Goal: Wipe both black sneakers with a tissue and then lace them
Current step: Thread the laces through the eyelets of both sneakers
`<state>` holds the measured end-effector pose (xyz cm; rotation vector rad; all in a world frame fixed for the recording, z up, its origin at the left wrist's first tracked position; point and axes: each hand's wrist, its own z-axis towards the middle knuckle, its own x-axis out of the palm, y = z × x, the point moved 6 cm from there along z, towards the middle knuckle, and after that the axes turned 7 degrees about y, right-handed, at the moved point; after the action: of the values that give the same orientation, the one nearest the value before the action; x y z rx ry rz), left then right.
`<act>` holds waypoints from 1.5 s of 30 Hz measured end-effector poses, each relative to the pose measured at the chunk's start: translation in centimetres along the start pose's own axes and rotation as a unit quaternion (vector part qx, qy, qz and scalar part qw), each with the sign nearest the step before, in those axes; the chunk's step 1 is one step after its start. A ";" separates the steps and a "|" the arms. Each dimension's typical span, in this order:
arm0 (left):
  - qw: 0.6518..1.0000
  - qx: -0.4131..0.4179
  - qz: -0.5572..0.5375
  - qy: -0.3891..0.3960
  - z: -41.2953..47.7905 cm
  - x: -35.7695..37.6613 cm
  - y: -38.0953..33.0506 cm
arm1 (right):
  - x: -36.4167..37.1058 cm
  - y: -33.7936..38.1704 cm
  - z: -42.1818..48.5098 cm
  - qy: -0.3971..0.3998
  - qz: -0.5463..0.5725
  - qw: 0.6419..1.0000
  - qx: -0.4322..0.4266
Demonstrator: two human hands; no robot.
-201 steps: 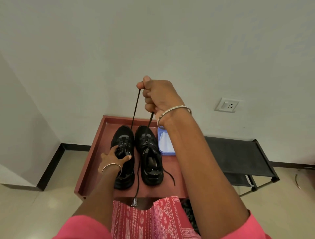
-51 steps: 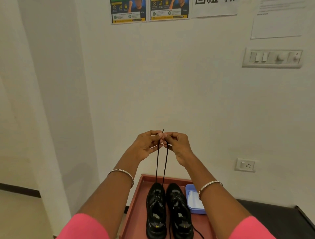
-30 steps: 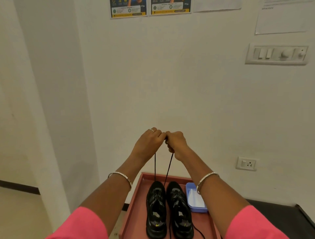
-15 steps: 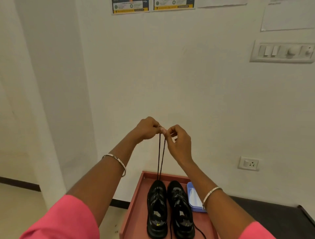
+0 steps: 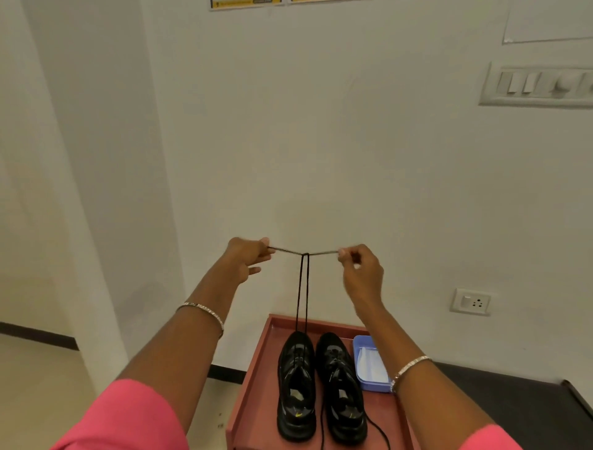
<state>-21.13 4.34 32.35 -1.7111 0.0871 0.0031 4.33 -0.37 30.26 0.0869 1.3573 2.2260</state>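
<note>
Now you are pinching ends of lace (image 5: 303,289), one in left hand (image 5: 247,257), other in right hand (image 5: 361,269), pulling apart high above left sneaker (image 5: 296,385) on red tray (image 5: 256,369). Lacing there is looking nearly finished; right sneaker (image 5: 341,388) is trailing loose lace (image 5: 378,430), awaiting tying.

Inside a plain white-walled room, seemingly an office or institution, with printed posters (image 5: 245,4) high up, a switch panel (image 5: 539,86), a wall socket (image 5: 471,302) and black skirting (image 5: 38,334).

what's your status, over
Left hand, right hand each pinch the lace, ends held apart. Strands taut from left sneaker, crossed between hands. Nothing in the way.
</note>
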 end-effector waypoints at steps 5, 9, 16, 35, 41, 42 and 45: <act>0.992 -0.038 -0.104 -0.067 0.6 -4.9 5.1 | -4.3 -9.4 -2.0 -0.045 0.071 0.976 0.201; 0.961 0.043 -0.272 0.035 0.9 -0.9 3.5 | -0.9 -8.1 -1.4 -0.019 0.435 0.852 0.289; 0.793 0.295 0.516 0.133 1.5 7.6 -1.2 | 2.6 -1.8 2.6 0.141 0.047 0.986 0.075; 0.992 -0.108 -0.008 -0.067 9.0 -6.1 18.7 | -3.2 -26.9 -4.2 0.091 0.082 0.921 0.371; 0.916 -0.063 -0.394 -0.030 11.3 1.3 18.0 | 5.8 -23.2 -1.9 0.048 0.554 0.722 0.411; 0.943 -0.059 -0.323 -0.052 11.5 1.0 18.2 | 5.8 -23.5 -1.8 0.043 0.557 0.723 0.407; 0.988 -0.048 -0.043 -0.142 12.0 -2.2 20.4 | 2.8 -27.5 -2.3 0.002 0.515 0.752 0.410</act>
<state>-23.93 13.48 10.64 -1.7928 -0.2022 0.1903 12.24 8.95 5.31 1.4550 2.6121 2.0527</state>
